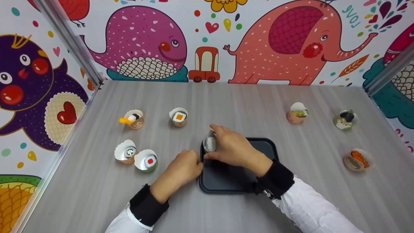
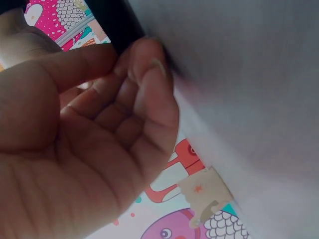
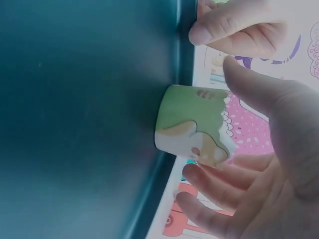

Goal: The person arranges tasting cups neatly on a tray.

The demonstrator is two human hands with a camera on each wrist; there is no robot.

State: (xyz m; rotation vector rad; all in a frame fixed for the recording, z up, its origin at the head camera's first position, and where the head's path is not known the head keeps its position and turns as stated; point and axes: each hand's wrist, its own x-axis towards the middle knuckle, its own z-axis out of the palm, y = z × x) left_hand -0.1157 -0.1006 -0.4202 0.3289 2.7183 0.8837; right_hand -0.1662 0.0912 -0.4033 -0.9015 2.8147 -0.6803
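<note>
A black rectangular tray lies at the middle of the table. My left hand pinches its left rim, and in the left wrist view the fingers curl in beside the tray's dark edge. A green paper baking cup with an animal print stands in the tray's far left corner, something whitish inside it. Around that cup is my right hand, thumb on the near side and fingers on the far side. In the right wrist view the thumb stands apart from the cup; whether a fingertip touches it I cannot tell.
Left of the tray stand several paper cups holding toy sushi, among them a white-and-orange piece and a red-centred roll. On the right are a pink cup, a dark-filled cup and an orange-topped one. Printed panels wall the table.
</note>
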